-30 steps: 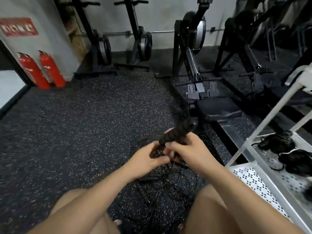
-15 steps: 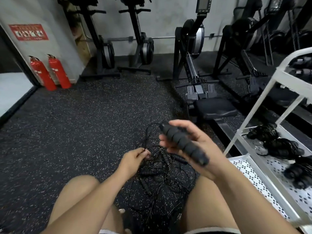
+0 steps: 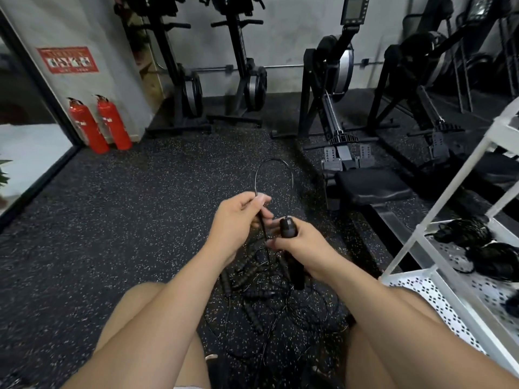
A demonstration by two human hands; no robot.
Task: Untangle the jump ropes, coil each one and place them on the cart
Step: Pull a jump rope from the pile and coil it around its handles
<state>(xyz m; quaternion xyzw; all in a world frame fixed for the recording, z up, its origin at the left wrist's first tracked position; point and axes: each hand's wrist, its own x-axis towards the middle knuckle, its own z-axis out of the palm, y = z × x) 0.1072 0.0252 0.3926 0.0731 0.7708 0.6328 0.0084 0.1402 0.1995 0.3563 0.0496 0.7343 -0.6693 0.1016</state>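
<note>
The left hand [image 3: 238,217] pinches the cord [image 3: 263,227] where its loop rises toward 12 o'clock. The loop returns to the handle [image 3: 288,228], clenched in the right hand [image 3: 304,247]; handle axis runs 12 to 6 o'clock. The tangled ropes [image 3: 261,299] lie on the floor at 6 o'clock from both hands. The cart [image 3: 415,290] stands at 3 o'clock, nearer the right hand, with coiled ropes [image 3: 477,242] shelved.

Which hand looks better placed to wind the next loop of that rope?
Left, probably. The left hand pinches the thin cord just below its raised loop, so it can gather more turns. The right hand is wrapped round the black handle, steadying that end.
</note>
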